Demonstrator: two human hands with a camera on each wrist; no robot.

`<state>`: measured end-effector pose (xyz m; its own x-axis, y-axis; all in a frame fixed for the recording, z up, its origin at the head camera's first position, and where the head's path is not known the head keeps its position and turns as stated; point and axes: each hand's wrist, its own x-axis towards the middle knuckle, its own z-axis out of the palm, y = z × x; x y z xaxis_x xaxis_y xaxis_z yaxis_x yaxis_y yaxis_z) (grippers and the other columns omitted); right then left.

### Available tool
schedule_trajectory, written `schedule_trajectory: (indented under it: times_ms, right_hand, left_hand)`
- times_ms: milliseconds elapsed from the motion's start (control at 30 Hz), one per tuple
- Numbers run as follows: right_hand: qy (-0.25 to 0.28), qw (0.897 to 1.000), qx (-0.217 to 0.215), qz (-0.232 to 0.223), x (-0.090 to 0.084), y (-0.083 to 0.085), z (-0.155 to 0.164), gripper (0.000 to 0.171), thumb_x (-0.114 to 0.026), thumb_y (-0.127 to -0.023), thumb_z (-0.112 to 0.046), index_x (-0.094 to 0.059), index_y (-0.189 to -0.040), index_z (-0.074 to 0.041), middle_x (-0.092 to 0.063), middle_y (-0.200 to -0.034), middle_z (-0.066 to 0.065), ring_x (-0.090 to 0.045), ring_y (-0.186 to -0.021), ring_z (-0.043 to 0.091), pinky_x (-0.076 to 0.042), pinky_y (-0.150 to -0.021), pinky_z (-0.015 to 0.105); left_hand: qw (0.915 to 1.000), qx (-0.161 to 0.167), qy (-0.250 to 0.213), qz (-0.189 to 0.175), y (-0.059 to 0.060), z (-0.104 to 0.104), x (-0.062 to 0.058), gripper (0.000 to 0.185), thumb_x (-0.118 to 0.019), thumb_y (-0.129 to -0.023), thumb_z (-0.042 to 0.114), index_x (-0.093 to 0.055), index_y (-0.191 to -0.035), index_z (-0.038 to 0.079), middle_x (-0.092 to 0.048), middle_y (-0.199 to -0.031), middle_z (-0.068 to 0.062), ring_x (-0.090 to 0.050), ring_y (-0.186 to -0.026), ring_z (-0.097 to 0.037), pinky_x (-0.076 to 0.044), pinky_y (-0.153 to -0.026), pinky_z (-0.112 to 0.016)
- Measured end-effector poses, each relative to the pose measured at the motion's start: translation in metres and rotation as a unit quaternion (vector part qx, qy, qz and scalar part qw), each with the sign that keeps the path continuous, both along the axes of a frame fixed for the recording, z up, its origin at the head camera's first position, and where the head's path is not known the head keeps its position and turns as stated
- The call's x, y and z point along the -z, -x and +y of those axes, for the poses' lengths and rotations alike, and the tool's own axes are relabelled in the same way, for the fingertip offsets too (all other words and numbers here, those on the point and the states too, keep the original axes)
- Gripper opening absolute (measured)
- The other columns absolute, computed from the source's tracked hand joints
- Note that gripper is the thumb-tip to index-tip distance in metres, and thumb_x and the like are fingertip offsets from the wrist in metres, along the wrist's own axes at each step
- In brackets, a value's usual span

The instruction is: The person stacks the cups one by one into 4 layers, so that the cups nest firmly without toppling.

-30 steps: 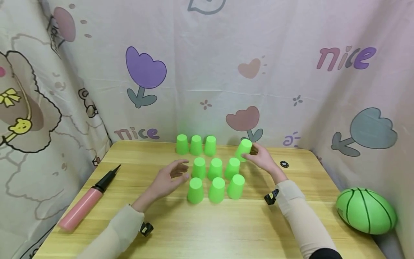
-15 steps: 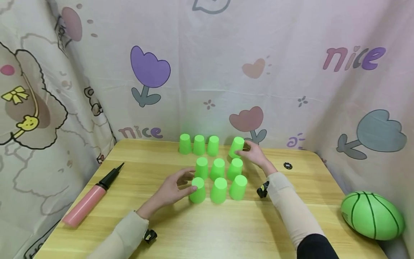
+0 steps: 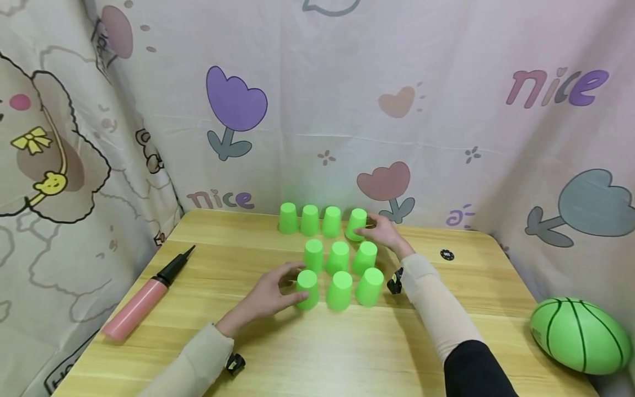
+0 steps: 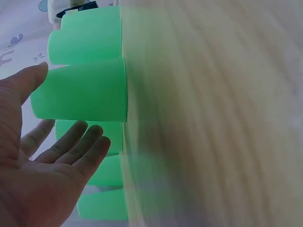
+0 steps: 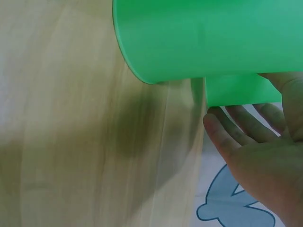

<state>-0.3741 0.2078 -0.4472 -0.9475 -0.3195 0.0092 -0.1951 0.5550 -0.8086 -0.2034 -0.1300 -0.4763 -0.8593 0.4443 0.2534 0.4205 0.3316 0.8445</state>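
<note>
In the right wrist view the nearest cup (image 5: 208, 38) runs off the top and right edges, so its closed end is out of sight, and the right hand (image 5: 265, 165) is cut by the right and bottom edges. The tabletop (image 5: 71, 118) there is smeared. In the left wrist view the table (image 4: 213, 113) is blurred too, and the left hand (image 4: 38, 175) is cut off at the left and bottom. In the head view, the print on the small black disc (image 3: 447, 255) is too small to read, and the ball (image 3: 580, 335) nearly reaches the right edge.
</note>
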Motion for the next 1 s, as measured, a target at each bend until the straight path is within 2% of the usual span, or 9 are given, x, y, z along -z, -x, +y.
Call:
schedule_trajectory:
  times_ms: [333,500,667,1000]
  right_hand:
    - [0.017,1.0,-0.005,-0.01,0.008,0.006,-0.005,0.056,-0.075,-0.099,-0.02,-0.054,-0.149,-0.005,-0.063,-0.141,0.023,-0.06,-0.134,0.041,-0.058,-0.108,0.05]
    - [0.008,1.0,-0.009,-0.01,0.01,0.008,-0.007,0.057,-0.074,-0.1,-0.02,-0.053,-0.15,-0.003,-0.063,-0.141,0.025,-0.06,-0.133,0.042,-0.058,-0.107,0.049]
    - [0.013,1.0,-0.013,-0.009,0.01,0.011,-0.008,0.057,-0.074,-0.1,-0.019,-0.053,-0.15,-0.002,-0.062,-0.142,0.025,-0.06,-0.133,0.042,-0.058,-0.107,0.05]
    - [0.009,1.0,-0.014,-0.01,0.011,0.015,-0.01,0.058,-0.073,-0.1,-0.02,-0.051,-0.151,-0.002,-0.061,-0.143,0.026,-0.059,-0.135,0.043,-0.058,-0.108,0.05]
  left_hand:
    - [0.9998,0.02,-0.005,-0.008,0.0,0.003,0.002,0.07,-0.085,-0.09,0.023,-0.053,-0.148,0.0,-0.068,-0.136,-0.018,-0.068,-0.124,-0.038,-0.057,-0.108,-0.05]
    - [0.9995,0.026,0.0,-0.017,-0.001,0.004,0.005,0.07,-0.085,-0.09,0.023,-0.053,-0.148,0.003,-0.067,-0.136,-0.017,-0.068,-0.123,-0.038,-0.058,-0.107,-0.045]
    - [0.9992,0.026,-0.001,-0.029,-0.001,0.005,0.005,0.068,-0.085,-0.09,0.021,-0.054,-0.148,0.004,-0.067,-0.136,-0.017,-0.067,-0.124,-0.038,-0.057,-0.108,-0.046]
    - [0.9991,0.026,0.011,-0.032,-0.002,0.003,0.005,0.069,-0.084,-0.091,0.019,-0.051,-0.149,0.0,-0.065,-0.137,-0.023,-0.067,-0.123,-0.042,-0.058,-0.107,-0.048]
